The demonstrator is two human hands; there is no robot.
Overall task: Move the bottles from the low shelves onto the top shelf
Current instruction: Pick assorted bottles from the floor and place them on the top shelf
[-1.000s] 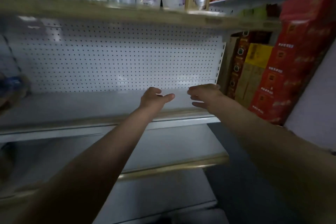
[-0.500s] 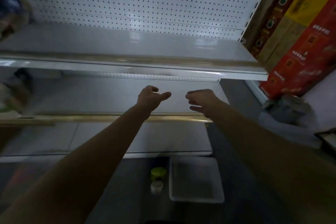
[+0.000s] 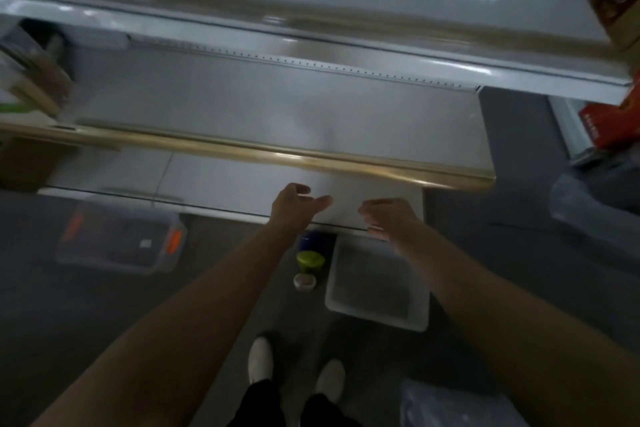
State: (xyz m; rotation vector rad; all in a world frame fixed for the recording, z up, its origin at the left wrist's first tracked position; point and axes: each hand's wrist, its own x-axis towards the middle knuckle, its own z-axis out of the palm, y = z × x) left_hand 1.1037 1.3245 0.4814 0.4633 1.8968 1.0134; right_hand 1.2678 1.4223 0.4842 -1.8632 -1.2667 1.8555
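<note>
I am between grabs, both hands empty with the left hand (image 3: 292, 206) and right hand (image 3: 391, 218) spread loose over the low shelf (image 3: 242, 180), so next I reach down for the green-capped bottle (image 3: 309, 262) on the floor (image 3: 225, 288).

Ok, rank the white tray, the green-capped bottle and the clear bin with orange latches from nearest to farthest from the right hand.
1. White tray, on the floor just below the right hand.
2. Green-capped bottle, left of the tray.
3. Clear bin, far left on the floor.
</note>
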